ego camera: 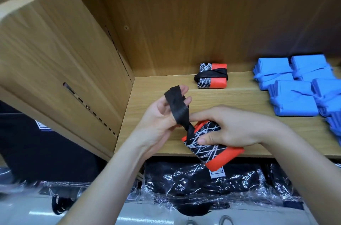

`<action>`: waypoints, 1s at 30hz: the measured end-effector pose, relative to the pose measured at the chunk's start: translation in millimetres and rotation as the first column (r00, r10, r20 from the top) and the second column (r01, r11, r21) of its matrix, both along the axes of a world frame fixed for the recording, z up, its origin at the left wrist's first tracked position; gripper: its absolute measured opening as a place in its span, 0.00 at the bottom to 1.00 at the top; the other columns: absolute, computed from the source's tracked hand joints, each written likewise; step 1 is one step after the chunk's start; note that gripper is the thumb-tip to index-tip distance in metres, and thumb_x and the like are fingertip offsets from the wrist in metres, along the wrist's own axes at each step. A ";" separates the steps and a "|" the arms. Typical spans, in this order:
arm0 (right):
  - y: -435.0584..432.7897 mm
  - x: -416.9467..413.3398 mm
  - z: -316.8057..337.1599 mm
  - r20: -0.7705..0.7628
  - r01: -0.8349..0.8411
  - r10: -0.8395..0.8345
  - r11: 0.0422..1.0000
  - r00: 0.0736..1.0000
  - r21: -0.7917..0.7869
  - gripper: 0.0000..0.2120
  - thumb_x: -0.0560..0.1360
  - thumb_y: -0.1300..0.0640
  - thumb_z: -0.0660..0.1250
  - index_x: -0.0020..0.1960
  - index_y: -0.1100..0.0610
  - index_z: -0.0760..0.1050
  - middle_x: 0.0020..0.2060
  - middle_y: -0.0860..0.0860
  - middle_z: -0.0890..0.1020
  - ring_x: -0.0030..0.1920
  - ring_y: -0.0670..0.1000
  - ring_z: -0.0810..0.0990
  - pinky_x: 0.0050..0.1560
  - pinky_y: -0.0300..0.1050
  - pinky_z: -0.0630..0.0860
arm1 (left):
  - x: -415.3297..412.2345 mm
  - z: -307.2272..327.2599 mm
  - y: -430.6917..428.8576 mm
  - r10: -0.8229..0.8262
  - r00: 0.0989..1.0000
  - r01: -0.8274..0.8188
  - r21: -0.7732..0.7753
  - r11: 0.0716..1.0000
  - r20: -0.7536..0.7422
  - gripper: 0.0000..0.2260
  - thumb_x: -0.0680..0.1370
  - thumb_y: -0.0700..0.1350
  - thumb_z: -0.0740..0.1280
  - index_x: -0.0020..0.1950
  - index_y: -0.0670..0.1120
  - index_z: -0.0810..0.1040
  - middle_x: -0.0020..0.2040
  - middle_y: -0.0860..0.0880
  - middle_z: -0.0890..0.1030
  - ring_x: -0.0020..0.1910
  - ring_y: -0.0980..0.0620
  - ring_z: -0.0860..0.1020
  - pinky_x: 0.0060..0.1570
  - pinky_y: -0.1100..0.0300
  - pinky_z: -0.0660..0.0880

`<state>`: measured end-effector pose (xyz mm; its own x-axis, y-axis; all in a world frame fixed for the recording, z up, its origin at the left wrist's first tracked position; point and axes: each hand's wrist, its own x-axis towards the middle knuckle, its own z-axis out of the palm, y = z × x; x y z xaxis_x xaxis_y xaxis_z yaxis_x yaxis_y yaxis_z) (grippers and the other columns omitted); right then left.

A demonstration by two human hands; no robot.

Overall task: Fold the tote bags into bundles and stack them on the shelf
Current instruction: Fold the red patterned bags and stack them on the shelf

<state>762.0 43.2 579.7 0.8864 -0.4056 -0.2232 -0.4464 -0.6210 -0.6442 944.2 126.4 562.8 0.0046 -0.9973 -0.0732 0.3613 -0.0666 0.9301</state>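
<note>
A folded tote bag bundle, black with white lines and orange edges, is held over the front edge of the wooden shelf. My right hand grips it from above, thumb pressed on its patterned side. Its black strap rises twisted from the bundle and loops over the fingers of my left hand, which holds it up. A finished bundle of the same pattern, tied round with its black strap, lies further back on the shelf.
Several blue tied bundles fill the right side of the shelf. The shelf's wooden side panel stands at the left. Below the shelf lie black items in clear plastic wrap.
</note>
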 end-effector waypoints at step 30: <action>-12.0 -30.0 2.3 0.316 0.074 -0.219 0.907 0.923 0.414 0.17 0.70 0.58 0.72 0.59 0.53 0.76 0.47 0.56 0.83 0.47 0.47 0.80 0.51 0.40 0.75 | 30.8 41.7 8.4 -0.252 0.839 0.291 -0.006 0.957 0.482 0.13 0.67 0.55 0.78 0.35 0.46 0.81 0.21 0.50 0.71 0.18 0.58 0.68 0.25 0.70 0.69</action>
<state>732.0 31.3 581.9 0.8725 -0.4824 -0.0784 -0.2146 -0.2341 -0.9482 974.9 134.8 604.4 -0.2527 -0.9659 -0.0555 -0.1436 -0.0193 0.9895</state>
